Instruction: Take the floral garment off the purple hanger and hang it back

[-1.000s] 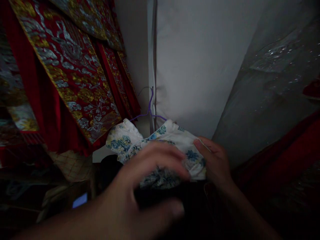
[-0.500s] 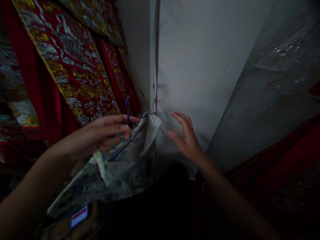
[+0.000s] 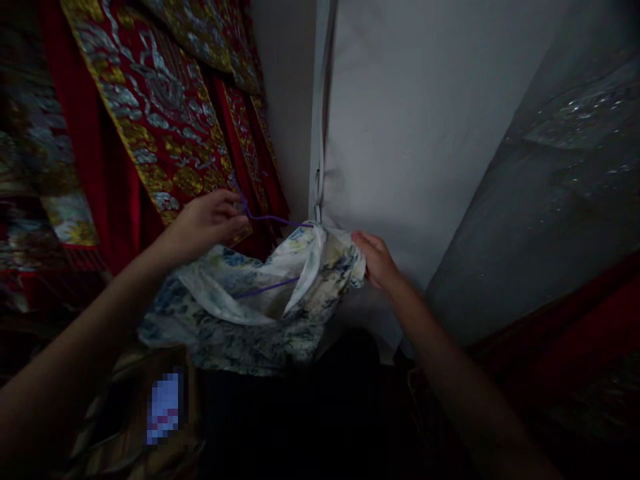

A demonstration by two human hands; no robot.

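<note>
Right-hand travel: since the earlier frames, the right hand [image 3: 379, 261] has moved from free air onto the floral garment [image 3: 250, 347], which now spreads wider.
Left hand: fingers of the left hand [image 3: 200, 225] curled in, apparently gripping the purple hanger [image 3: 277, 219] at its neck; exact finger contact is dim.
Right hand grip: thumb and fingers pinched on the garment's edge at the shoulder or sleeve; dimness hides which.
Garment position: below and between both hands, neckline gaping upward.
Hanger bars: upper arm runs from the left hand toward the right hand; lower bar shows through the neckline, below and right of the left hand.
Surroundings: red embroidered cloth [image 3: 170, 127] above the left hand; white panel [image 3: 415, 133] behind the right hand; lit screen [image 3: 165, 407] below the left hand.
Handling advice: hold the hanger neck steady; draw the shoulder fabric outward along the arm, without jerking.
Caution: uneven pull could twist the neckline or let the opposite shoulder slip, in our judgement.
</note>
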